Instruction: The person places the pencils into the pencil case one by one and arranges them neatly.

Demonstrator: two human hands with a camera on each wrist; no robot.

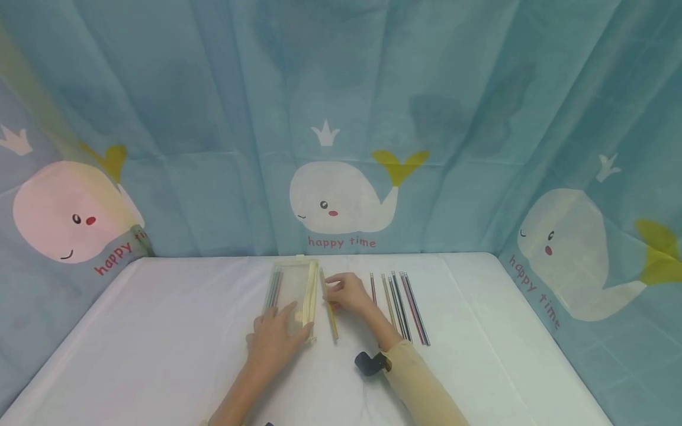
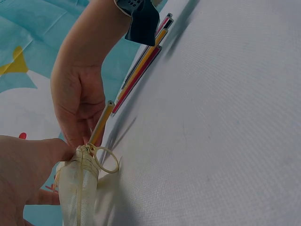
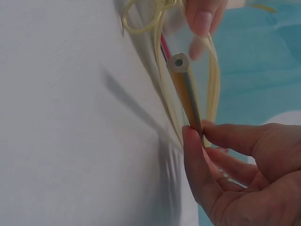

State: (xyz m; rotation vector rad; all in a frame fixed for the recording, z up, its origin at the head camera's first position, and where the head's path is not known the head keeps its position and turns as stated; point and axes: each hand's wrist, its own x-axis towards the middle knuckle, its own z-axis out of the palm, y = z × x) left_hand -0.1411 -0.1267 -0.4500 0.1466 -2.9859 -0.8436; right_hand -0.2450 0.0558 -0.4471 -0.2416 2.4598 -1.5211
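Observation:
A pale, see-through zip pencil case [image 1: 292, 283] lies on the table, with a few pencils [image 1: 275, 288] visible inside its left part. My left hand [image 1: 274, 340] holds the case by its near end and zip edge, the thumb on the zip side in the left wrist view. Just right of the case, my right hand [image 1: 347, 294] pinches a yellow pencil [image 3: 188, 96] between thumb and fingers. The right wrist view shows the case's zip edges [image 3: 214, 84] parted beside this pencil, whose flat unsharpened end faces the camera.
Several dark, red and yellow pencils [image 1: 403, 307] lie in a loose row under and right of my right forearm. A ring-shaped zip pull [image 2: 109, 160] hangs at the case's near end. Behind the white table [image 1: 176, 331] hangs a blue whale-print curtain [image 1: 213, 177].

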